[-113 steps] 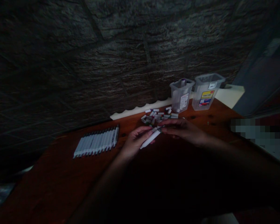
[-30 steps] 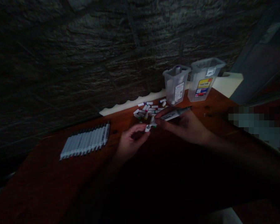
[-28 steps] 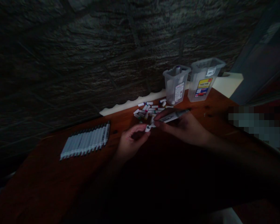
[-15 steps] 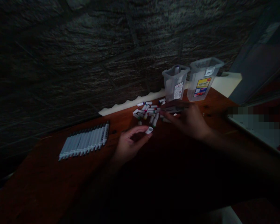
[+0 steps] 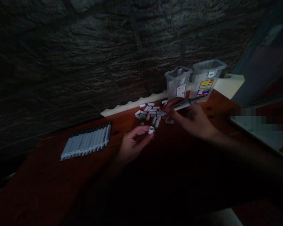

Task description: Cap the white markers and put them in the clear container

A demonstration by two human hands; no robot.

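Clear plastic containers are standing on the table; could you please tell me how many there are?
2: one container stands beyond the right hand; the yellow-labelled container stands to the first one's right. No others show.

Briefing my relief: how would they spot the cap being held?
On the wooden table, find the heap of caps. On its near side, the left hand pinches a white cap. Unlike the heaped ones, it is held, with its open end showing.

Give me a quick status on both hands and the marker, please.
Left hand pinching white cap. Right hand holding marker, apart from that cap. Loose caps scattered on the table just beyond the left hand.
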